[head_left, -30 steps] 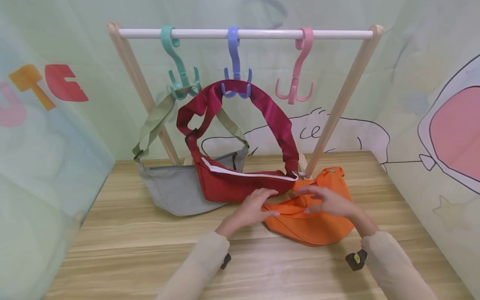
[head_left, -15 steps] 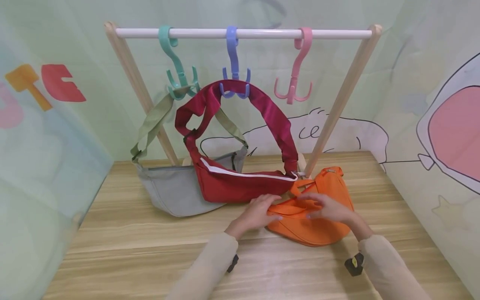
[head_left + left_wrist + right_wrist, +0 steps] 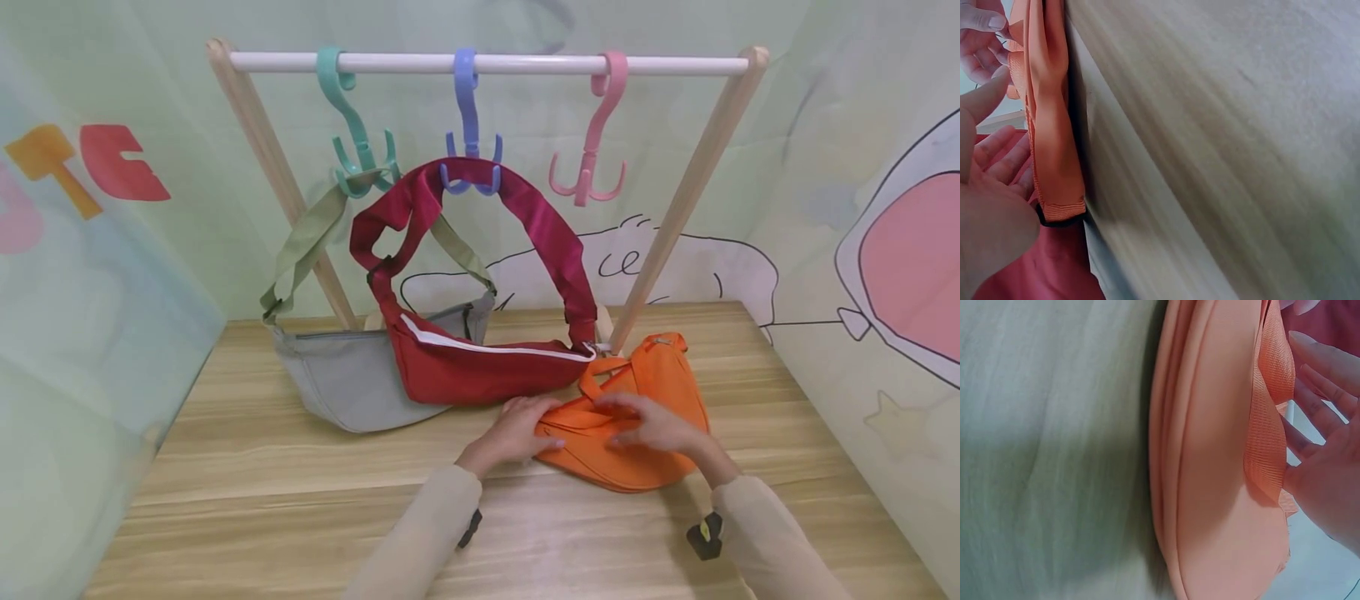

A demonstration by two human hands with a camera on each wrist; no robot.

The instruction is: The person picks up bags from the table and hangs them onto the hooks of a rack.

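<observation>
An orange bag [image 3: 637, 462] lies on the table, its orange strap [image 3: 1264, 434] loosely folded over it. My left hand [image 3: 517, 432] is at the bag's left end, thumb and fingers apart around it; in the left wrist view its fingers [image 3: 1010, 159] are relaxed next to the orange fabric. Over the bag's middle is my right hand [image 3: 652, 425], fingers loosely bent and spread close to the strap, with no visible grip. A red bag [image 3: 480, 375] hangs by its strap from a blue hook [image 3: 468, 117], just behind my left hand.
A grey bag [image 3: 352, 383] hangs from a green hook [image 3: 352, 117], partly behind the red one. A pink hook [image 3: 592, 133] holds nothing on the white rail [image 3: 540, 63]. The rack's wooden legs [image 3: 686, 200] stand on the wooden table [image 3: 300, 500].
My left hand has moved right and down to the orange bag's left end. My right hand has lowered slightly toward the bag. The hanging bags stay in place.
</observation>
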